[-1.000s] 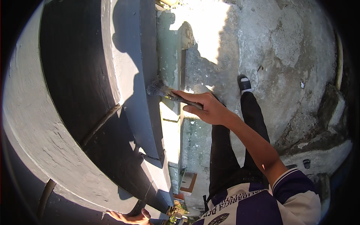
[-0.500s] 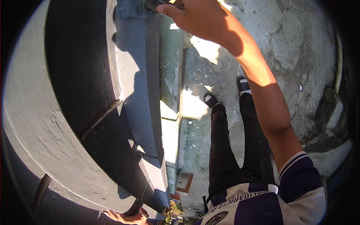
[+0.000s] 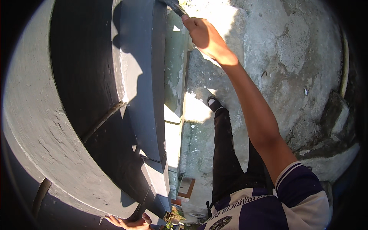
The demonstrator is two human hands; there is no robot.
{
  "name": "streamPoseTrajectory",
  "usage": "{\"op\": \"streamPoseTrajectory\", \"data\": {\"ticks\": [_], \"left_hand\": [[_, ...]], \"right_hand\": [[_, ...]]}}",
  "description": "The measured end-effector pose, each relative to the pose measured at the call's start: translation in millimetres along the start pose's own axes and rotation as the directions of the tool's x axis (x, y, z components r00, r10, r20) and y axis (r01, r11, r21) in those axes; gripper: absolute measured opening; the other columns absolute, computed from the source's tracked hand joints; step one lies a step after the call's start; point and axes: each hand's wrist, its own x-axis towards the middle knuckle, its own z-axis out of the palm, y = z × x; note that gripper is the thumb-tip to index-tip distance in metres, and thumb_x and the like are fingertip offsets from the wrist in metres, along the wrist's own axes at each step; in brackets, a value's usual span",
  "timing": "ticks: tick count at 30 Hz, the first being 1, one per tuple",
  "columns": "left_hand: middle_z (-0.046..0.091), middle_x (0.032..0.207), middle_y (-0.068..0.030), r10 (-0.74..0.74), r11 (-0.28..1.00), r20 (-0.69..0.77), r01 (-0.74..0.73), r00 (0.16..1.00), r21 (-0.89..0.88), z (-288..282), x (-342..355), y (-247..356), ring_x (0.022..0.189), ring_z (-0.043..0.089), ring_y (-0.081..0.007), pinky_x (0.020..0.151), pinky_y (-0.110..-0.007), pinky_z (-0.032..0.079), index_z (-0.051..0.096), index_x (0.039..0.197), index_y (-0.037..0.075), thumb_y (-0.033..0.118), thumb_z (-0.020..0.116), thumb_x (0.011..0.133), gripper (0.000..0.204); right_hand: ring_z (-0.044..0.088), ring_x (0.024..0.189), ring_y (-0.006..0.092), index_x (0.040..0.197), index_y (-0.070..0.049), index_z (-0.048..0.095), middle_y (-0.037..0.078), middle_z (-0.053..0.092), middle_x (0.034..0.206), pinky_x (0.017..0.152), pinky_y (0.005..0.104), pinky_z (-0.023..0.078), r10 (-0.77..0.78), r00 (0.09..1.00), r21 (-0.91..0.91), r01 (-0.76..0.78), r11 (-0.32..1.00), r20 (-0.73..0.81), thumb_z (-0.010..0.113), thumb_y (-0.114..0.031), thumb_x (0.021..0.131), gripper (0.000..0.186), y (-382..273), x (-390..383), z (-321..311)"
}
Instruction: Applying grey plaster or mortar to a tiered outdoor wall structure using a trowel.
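Right-hand grip [image 3: 202, 35] wraps a brush [image 3: 176, 7], left-hand grip [image 3: 132, 223] is unclear, and dark lettering [image 3: 245, 200] crosses the shirt [image 3: 264, 215].

A purple-white shirt [image 3: 264, 212] tops black trousers [image 3: 227, 153] and a dark sandal [image 3: 217, 104].

A worn grey concrete floor [image 3: 283, 76], stained and patchy, spread across the right side, with bright sunlit patches [image 3: 197, 107] lying among areas of shade. A pale green ledge [image 3: 174, 69] with flaking paint ran along its left side, and rough, dark stones [image 3: 337, 111] lay near the right rim. Some greenery [image 3: 175, 216] showed at the lower edge.
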Motion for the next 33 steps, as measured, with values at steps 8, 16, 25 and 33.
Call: {"op": "streamPoseTrajectory", "data": {"ticks": [8,16,25,33], "left_hand": [[0.033,0.151,-0.0248,-0.584,0.806,-0.101,0.560,0.806,-0.191,9.3,23.1,43.9,0.142,0.025,-0.0469,0.112,-0.069,0.017,0.030,0.150,0.003,0.061,0.065,0.082,0.096],[0.034,0.151,-0.0244,-0.025,0.999,0.035,0.024,0.999,0.029,-8.1,-4.7,0.1,0.142,0.025,-0.0475,0.112,-0.069,0.017,0.031,0.149,0.003,0.059,0.063,0.084,0.092],[0.033,0.151,-0.0255,-0.083,0.997,0.034,0.083,0.996,0.002,-6.1,-6.9,6.5,0.141,0.027,-0.0481,0.112,-0.069,0.018,0.030,0.149,0.001,0.058,0.064,0.085,0.092],[0.036,0.148,-0.0245,0.005,1.000,-0.001,-0.005,1.000,-0.022,-2.3,-5.2,3.0,0.141,0.028,-0.0478,0.111,-0.069,0.019,0.032,0.148,0.001,0.056,0.065,0.085,0.090]], "right_hand": [[0.060,0.065,0.0428,0.095,0.003,0.058,0.024,0.059,0.068,0.063,0.0505,0.044,0.005,0.734,-0.178,0.158,0.971,0.680,0.044,-0.038,0.104,0.044,83.6,-190.9,47.2],[0.055,0.063,0.0332,0.152,-0.006,0.029,0.025,0.055,0.072,0.069,0.0397,0.048,-0.040,0.980,-0.142,0.069,0.987,0.196,0.054,-0.023,0.101,0.059,44.1,-79.2,-13.7],[0.030,0.056,0.0083,0.145,-0.020,0.049,-0.002,0.041,0.063,0.053,0.0282,0.031,-0.313,0.950,0.156,0.311,0.938,-0.014,0.061,-0.017,0.098,0.048,17.3,-8.7,3.6],[0.041,0.055,0.0080,0.144,-0.017,0.050,0.005,0.046,0.062,0.057,0.0279,0.039,-0.230,0.838,0.073,0.224,0.972,0.495,0.062,-0.016,0.096,0.049,121.6,-116.8,12.5]]}}
